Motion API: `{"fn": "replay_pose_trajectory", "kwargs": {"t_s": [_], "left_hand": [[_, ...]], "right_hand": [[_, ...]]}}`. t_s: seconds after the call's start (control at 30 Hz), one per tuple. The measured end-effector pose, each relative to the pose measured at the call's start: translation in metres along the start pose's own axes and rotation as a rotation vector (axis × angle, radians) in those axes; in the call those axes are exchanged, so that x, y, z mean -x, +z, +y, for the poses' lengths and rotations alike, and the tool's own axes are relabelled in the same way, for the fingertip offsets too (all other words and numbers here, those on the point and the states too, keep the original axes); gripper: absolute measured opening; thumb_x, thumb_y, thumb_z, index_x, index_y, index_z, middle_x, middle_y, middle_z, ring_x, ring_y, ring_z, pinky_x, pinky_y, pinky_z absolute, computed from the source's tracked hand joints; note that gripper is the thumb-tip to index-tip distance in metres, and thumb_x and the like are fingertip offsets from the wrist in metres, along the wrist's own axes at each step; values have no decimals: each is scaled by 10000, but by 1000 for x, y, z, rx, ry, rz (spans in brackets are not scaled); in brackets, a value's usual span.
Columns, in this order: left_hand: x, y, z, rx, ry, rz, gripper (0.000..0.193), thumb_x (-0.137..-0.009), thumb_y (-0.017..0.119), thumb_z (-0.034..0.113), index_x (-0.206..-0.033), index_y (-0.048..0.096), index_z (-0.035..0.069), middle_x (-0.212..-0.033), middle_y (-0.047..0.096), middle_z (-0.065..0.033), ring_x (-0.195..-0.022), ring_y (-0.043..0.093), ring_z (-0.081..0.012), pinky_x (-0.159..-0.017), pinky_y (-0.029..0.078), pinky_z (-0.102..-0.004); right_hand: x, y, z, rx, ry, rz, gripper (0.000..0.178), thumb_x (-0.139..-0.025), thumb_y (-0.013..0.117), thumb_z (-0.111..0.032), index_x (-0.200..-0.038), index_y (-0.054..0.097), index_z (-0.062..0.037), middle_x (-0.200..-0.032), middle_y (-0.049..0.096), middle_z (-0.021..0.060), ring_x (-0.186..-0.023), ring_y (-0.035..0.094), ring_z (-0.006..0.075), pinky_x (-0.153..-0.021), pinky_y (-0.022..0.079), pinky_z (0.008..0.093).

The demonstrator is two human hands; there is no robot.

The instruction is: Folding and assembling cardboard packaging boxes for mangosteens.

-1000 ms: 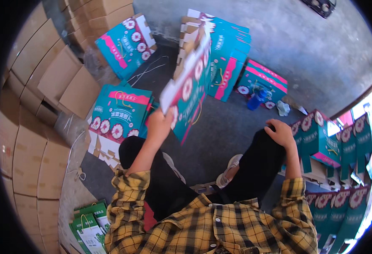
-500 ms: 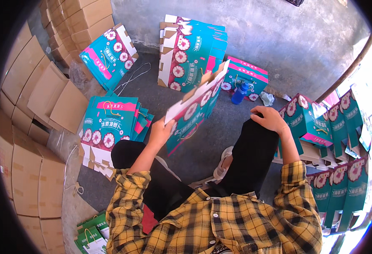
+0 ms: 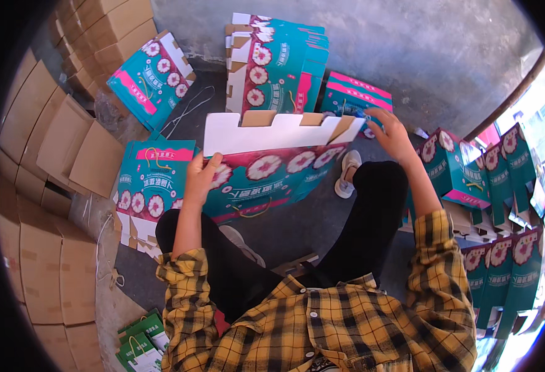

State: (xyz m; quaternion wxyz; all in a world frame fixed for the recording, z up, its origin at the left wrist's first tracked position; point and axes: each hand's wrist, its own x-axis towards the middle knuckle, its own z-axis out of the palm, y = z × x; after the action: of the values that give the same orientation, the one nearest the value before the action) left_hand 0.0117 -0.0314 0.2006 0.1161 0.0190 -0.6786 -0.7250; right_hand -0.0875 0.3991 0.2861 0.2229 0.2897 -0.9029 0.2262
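A teal and maroon cardboard gift box [image 3: 266, 177], folded flat with white slotted flaps along its upper edge, stands tilted in front of me. It bears pictures of round white slices and a yellow cord handle. My left hand [image 3: 201, 180] grips its left edge, thumb on the printed face. At the box's far right corner is my right hand [image 3: 391, 133], thumb and fingers apart around the flap tip; whether they touch it I cannot tell. A blue bottle [image 3: 358, 113] is mostly hidden behind the box and that hand.
Flat teal boxes [image 3: 288, 62] lean against the back wall beside a made-up box [image 3: 359, 93]. More flat boxes lie in a stack [image 3: 154, 180] at left. Brown cartons [image 3: 40, 260] line the left side; teal boxes [image 3: 452, 167] stand at right. Green bags [image 3: 142, 341] lie lower left.
The box has swung from edge-on to facing me, its right end moving right. My right hand has left my knee and reached forward to the box's right corner.
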Motion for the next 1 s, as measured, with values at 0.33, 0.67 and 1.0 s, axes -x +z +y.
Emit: {"fn": "replay_pose_trajectory", "kwargs": {"t_s": [0.33,0.67,1.0], "left_hand": [[-18,-5,8,-36,-120,-197,295,-907,648,201,-1139,633,19,-1012,664,-32,-908,591,-84,-765,475,-230],[-40,11,-46,-750,273,327,668,-828,703,310,-1332,436,-37,-1301,494,-221,-1154,517,-308,-982,409,-396],[-1,79,-34,-609,-39,-458,1150,-709,783,447,-1465,94,-76,-1491,232,-291,-1353,330,-377,-1089,325,-421]], "right_hand": [[-35,38,-14,-461,235,-875,380,-949,557,-383,-1101,670,-53,-929,687,75,-890,611,139,-817,473,296],[-45,92,-49,-591,274,-813,401,-968,533,-392,-926,653,-13,-722,585,1,-678,548,64,-582,495,254],[-43,135,-44,-852,633,-439,358,-964,524,-311,-952,652,23,-802,685,90,-664,667,154,-566,530,267]]}}
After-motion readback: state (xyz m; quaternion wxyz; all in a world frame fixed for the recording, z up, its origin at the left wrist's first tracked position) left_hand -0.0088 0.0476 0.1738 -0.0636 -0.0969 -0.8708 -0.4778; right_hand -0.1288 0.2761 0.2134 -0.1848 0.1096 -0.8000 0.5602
